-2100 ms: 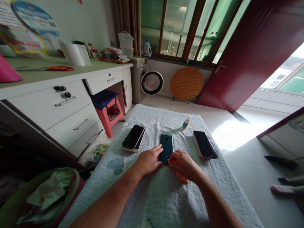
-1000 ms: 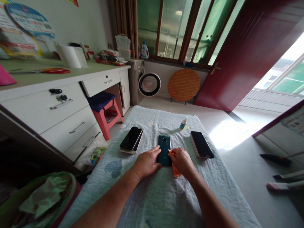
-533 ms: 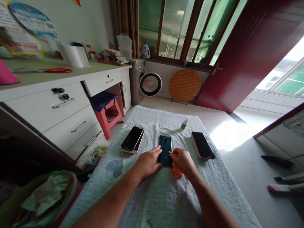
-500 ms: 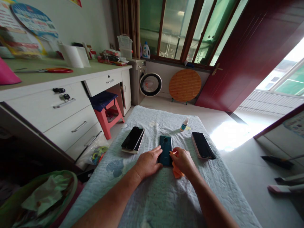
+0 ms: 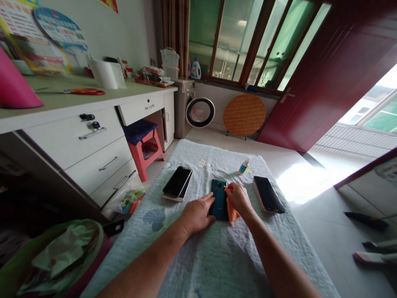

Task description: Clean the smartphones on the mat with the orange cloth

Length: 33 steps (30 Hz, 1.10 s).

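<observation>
A dark teal smartphone [image 5: 219, 203] lies back side up on the cloth-covered table, its camera block at the far end. My left hand [image 5: 198, 213] steadies it from the left, fingers on its side edge and thumb at the near corner. Pinched in my right hand [image 5: 238, 198] is an orange cloth [image 5: 232, 212], pressed against the phone's upper right edge and hanging down beside it. To the left, a black-screened phone [image 5: 178, 181] rests on another pale one. On the right lies a dark phone [image 5: 268, 194], apparently on top of another. A small spray bottle [image 5: 244, 166] stands behind my right hand.
A pale blue quilted cloth [image 5: 198, 265] covers the table. Left are a white desk [image 5: 77, 145], a red stool [image 5: 142, 157] and a waste bin [image 5: 101, 244]. Beyond stand a washing machine [image 5: 182, 111] with its door open and a round wooden board [image 5: 245, 114].
My right hand has slid the orange cloth along the phone's right edge, away from me toward the camera end. My left hand keeps its hold. The whole view has shifted slightly.
</observation>
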Tool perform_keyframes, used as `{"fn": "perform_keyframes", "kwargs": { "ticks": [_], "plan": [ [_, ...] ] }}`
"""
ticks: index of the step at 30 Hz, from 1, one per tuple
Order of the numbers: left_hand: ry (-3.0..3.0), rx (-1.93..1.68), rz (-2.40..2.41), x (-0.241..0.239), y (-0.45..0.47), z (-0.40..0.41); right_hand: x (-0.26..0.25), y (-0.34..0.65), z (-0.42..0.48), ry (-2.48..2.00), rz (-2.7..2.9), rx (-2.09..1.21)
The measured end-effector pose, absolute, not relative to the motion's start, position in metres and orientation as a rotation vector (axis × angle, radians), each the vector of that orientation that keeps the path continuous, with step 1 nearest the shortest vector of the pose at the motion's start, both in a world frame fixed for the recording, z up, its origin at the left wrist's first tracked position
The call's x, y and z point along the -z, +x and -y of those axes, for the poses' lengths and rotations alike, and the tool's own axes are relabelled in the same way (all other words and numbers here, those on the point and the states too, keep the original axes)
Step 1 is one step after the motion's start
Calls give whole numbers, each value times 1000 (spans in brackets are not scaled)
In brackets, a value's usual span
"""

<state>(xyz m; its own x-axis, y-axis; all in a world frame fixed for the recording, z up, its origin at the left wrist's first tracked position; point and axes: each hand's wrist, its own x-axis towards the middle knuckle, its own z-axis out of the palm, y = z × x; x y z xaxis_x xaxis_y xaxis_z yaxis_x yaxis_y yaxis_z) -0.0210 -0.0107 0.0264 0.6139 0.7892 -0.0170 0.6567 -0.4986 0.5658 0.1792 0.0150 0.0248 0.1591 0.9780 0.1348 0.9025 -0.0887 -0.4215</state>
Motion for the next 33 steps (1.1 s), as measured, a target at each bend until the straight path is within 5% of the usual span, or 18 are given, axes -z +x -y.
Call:
{"fn": "perform_keyframes", "kwargs": {
  "ticks": [33],
  "plan": [
    [2312, -317, -1134, -26, -21, 11, -40, 170, 60, -1938, 1955, -428]
  ]
}}
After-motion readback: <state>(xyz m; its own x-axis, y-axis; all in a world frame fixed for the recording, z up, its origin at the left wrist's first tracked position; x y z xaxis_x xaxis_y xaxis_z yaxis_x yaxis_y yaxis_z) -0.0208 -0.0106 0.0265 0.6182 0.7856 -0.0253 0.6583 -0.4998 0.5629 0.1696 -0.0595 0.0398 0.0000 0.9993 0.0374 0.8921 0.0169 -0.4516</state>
